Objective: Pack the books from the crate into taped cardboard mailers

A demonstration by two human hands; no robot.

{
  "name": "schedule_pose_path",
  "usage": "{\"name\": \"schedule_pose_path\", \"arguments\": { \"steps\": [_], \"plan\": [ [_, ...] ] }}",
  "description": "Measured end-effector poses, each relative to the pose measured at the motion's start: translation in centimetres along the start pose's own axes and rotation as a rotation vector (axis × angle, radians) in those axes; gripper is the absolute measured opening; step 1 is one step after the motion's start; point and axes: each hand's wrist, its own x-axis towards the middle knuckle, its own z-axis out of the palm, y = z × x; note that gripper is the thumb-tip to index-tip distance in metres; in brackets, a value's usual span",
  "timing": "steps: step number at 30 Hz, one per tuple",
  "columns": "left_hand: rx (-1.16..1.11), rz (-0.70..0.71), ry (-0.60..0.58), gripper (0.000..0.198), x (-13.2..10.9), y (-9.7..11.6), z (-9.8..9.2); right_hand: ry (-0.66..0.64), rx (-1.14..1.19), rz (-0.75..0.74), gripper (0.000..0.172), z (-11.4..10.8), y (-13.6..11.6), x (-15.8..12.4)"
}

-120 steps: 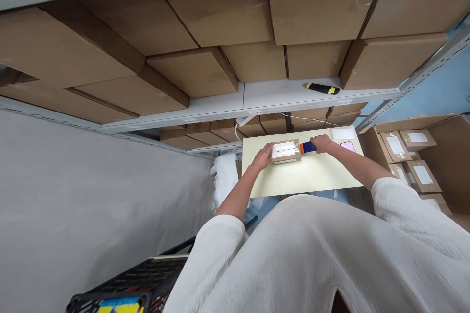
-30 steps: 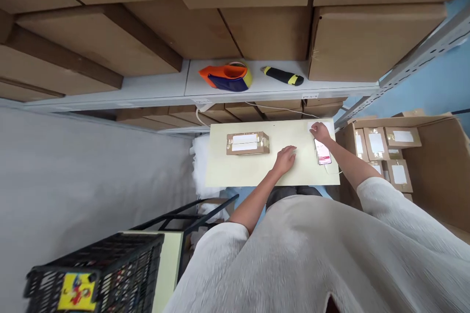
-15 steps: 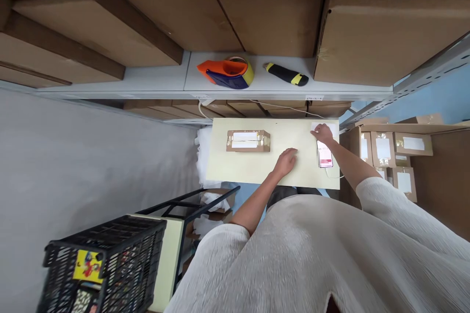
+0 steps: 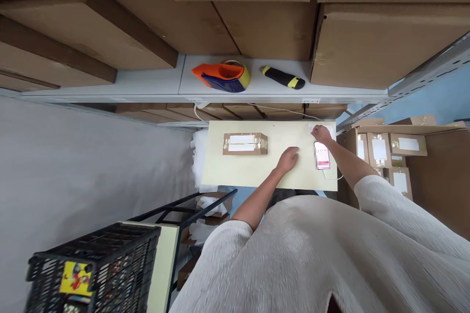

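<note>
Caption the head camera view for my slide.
Right hand by a phone, left hand on a pale board near a parcel.

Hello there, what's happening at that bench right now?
Left hand open on pale board. Right hand at white slip, beside phone. Taped parcel lies apart.

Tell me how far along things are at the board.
Done, it seems: the brown parcel sits taped and labelled, the tape dispenser lies on the shelf. In hand: the right hand touches a white sheet beside the phone; the left hand rests on the board. Left: that sheet, apparently still loose.
</note>
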Motion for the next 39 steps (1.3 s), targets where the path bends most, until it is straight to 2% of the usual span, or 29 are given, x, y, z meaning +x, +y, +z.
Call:
{"name": "schedule_pose_path", "arguments": {
  "steps": [6, 10, 13, 20, 24, 30, 39],
  "plan": [
    [-0.124, -0.179, 0.056, 0.024, 5.5, 3.3, 1.4, 0.125, 0.099, -0.114, 0.012, -1.9, 0.1, -2.5],
    [-0.084, -0.175, 0.065, 0.017, 9.1, 6.0, 1.9, 0.163, 0.132, -0.164, 0.011, -3.4, 0.1, -4.6],
    [-0.025, -0.147, 0.037, 0.014, 10.5, 7.2, 2.1, 0.163, 0.133, -0.191, 0.012, -4.2, 0.2, -5.7],
    [0.086, -0.163, 0.064, 0.02, 10.5, 7.1, 1.4, 0.229, -0.051, -0.091, 0.021, -6.0, 2.8, -7.0],
    [0.035, -0.274, 0.092, 0.018, 10.5, 6.5, 0.5, 0.294, -0.141, 0.022, 0.027, -7.1, 5.3, -7.4],
    [-0.094, -0.434, 0.159, 0.018, 10.2, 5.3, -1.1, 0.34, -0.079, 0.135, 0.025, -7.3, 8.1, -7.8],
    [-0.13, -0.453, 0.269, 0.019, 7.3, 3.8, -4.5, 0.321, -0.08, 0.2, 0.025, -6.4, 8.2, -8.5]
  ]
}}
